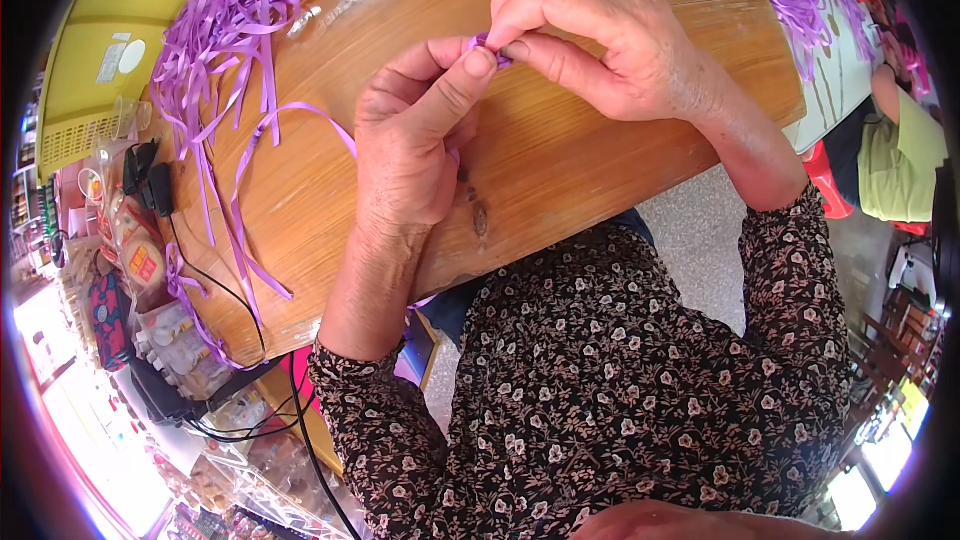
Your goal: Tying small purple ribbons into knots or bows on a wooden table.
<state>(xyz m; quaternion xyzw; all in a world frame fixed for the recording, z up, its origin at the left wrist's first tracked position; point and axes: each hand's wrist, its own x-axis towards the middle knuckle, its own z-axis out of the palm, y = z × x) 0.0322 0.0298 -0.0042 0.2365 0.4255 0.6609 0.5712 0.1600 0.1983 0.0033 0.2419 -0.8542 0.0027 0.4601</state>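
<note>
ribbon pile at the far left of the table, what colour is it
The ribbon pile is light purple, seen best in the head view.

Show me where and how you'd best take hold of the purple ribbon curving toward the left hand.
Probably pinch the ribbon lightly on its arch, coming from the far side. That thin stretch bows over the table between the pile and the left hand, within easy reach, whereas farther right it disappears at the hand.
</note>
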